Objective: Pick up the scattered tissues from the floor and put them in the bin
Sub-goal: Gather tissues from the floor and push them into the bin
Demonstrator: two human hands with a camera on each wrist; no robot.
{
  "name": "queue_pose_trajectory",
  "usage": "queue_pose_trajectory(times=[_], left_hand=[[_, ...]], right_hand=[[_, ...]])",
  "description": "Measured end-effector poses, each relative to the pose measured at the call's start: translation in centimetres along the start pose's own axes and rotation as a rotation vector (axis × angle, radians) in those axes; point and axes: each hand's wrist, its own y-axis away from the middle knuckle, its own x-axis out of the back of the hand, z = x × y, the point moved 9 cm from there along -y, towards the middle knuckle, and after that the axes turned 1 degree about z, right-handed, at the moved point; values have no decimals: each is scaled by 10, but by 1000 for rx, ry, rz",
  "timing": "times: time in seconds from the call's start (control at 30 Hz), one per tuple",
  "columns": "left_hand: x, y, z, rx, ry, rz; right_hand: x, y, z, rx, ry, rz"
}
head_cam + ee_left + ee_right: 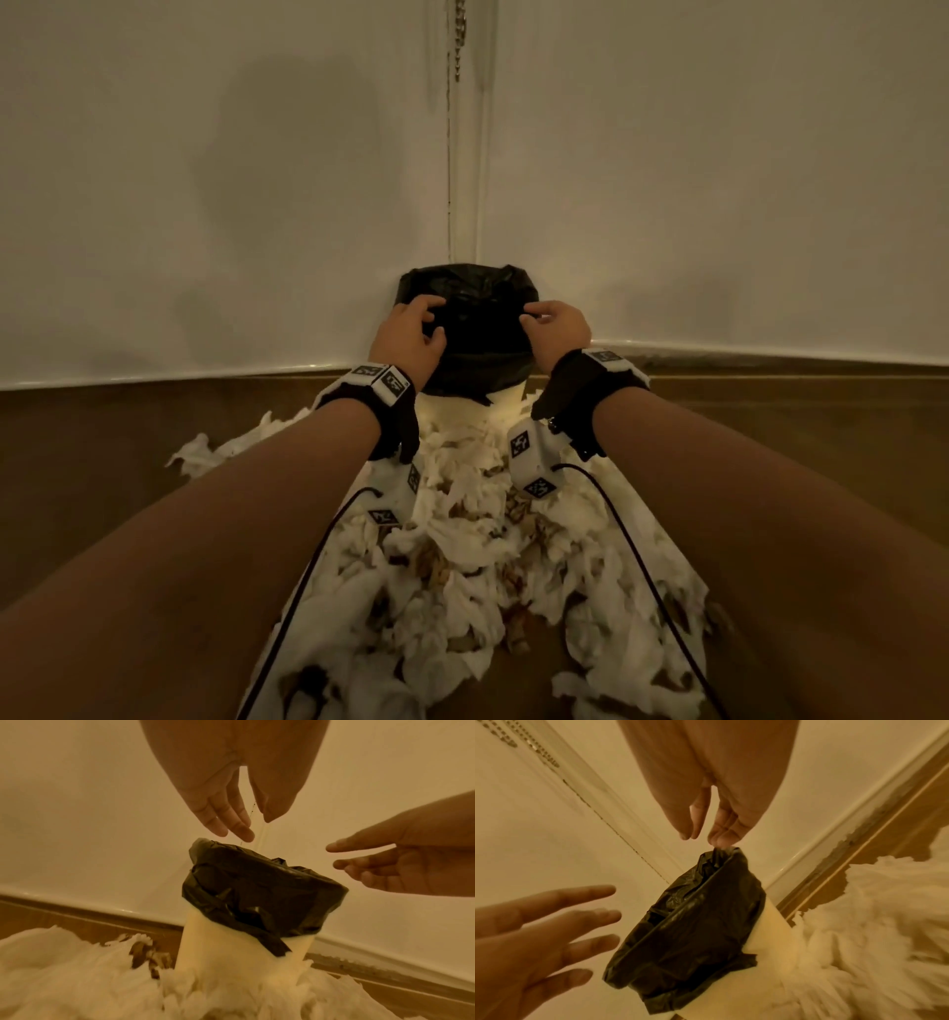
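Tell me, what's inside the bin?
A black bag lines the bin and folds over its rim. The inside looks dark; whether any tissues lie in there cannot be seen.

1. The bin (506,398) shows only a pale strip at mid-frame in the head view; the black liner (470,329), both hands and the tissues hide the rest, and its inside is too dark to read.
2. The tissues (462,555) run off the bottom edge, and the forearms cover the pile's left and right sides.
3. In both wrist views the tissues along the lower edge are smeared, no single sheet distinguishable.
4. The left hand (526,935) is cut off by the left edge of the right wrist view.
5. The right hand (411,858) is cut off by the right edge of the left wrist view.
6. Brown patches among the tissues cannot be identified.
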Motion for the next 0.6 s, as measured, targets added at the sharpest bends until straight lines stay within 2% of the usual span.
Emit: queue_pose_trajectory(times=[0.13,0.3,0.43,0.53,0.6], left_hand=[[-5,40,6,-9,31,-35],[-41,105,-2,98,11,-197],[-84,162,-10,157,-118,-464],[-112,197,-14,79,-295,-610],[-129,216,-20,21,-434,-699]], right_hand=[[21,34,23,-48,-45,15],[30,94,70,-120,45,-40],[17,143,106,-188,197,-213],[-3,174,122,-146,454,-410],[-13,191,137,-149,564,-486]])
